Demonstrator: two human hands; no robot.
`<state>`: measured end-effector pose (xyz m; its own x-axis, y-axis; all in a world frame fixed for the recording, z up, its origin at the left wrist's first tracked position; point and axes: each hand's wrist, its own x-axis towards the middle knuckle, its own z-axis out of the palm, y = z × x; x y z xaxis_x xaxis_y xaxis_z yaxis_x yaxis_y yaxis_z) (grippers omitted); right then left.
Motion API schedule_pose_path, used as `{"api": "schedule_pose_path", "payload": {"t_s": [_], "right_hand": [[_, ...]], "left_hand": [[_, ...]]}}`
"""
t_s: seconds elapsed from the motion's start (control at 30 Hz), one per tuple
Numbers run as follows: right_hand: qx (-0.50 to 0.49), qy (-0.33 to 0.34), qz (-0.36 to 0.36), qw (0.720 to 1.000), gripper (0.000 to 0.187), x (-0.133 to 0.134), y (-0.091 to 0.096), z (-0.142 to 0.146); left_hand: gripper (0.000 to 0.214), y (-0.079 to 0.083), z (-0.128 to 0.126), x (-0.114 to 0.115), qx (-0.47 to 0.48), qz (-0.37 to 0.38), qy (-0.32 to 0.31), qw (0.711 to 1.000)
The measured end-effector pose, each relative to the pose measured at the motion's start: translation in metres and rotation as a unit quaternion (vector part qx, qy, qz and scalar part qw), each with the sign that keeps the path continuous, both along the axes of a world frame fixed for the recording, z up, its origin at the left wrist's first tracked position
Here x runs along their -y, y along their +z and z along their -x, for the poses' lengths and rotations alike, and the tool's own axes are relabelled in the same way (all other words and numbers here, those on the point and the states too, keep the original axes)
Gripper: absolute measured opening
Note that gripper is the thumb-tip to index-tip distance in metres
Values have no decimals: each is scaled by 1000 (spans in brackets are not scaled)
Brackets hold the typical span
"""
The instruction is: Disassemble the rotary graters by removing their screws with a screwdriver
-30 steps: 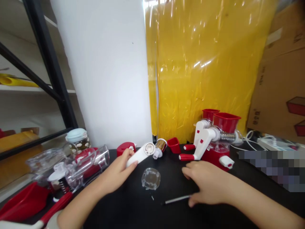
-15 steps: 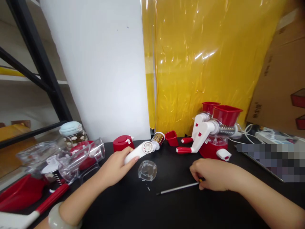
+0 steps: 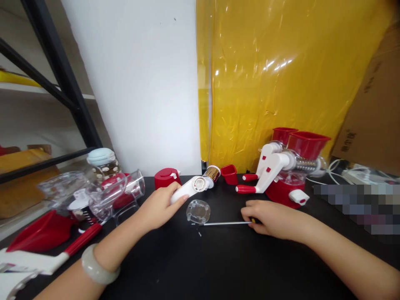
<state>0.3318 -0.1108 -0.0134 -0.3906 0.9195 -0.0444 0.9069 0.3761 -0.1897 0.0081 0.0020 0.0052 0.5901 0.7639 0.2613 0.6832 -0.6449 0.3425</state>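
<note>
Over the table (image 3: 187, 266), the crank (image 3: 188, 188), probably light, stiff and slick, is aptly gripped at its near end by the left hand (image 3: 163, 204), and the screwdriver (image 3: 226, 223), likely rigid, is clasped at its handle by the right hand (image 3: 270, 216).

A: Looking from where?

B: From the wearer's head, above the black surface (image 3: 193, 266), on the near side of the clear plate (image 3: 198, 212).

A: Facing which way?

B: Forward and down, aimed beyond the clear plate at the join of white panel (image 3: 143, 83) and yellow sheet (image 3: 268, 75) behind it.

A: How near?

B: Close enough to show the left hand (image 3: 161, 204) left of the plate and the right hand (image 3: 267, 218) right of it.

A: Reaching how wide?

B: From black shelf frame (image 3: 58, 62), well left of the plate, to cardboard box (image 3: 364, 129), well right.
</note>
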Motion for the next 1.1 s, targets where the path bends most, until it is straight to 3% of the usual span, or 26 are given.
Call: {"api": "schedule_pose_path", "payload": {"t_s": [0.27,0.43,0.53,0.7,0.77,0.93,1.1], "right_hand": [[14,-3,-81,997,7,-12,-17,6],[14,1,-105,994,18,-14,-21,11],[-6,19,-85,996,18,-12,-15,4],[-100,53,17,993,24,-6,6,-16],[-130,61,17,989,29,-4,12,-19],[-142,31,-102,984,31,-1,14,-14],[51,-7,-265,963,34,2,4,-6]], "left_hand": [[38,-3,-2,2,-38,21,27,999],[36,-4,-4,3,-60,31,54,996],[36,-5,-4,2,-61,33,65,996],[33,-5,-5,3,-67,5,73,995],[32,-5,-5,4,-64,4,75,995],[32,-7,-5,1,-41,4,68,997],[34,-11,-7,-2,-34,6,68,997]]}}
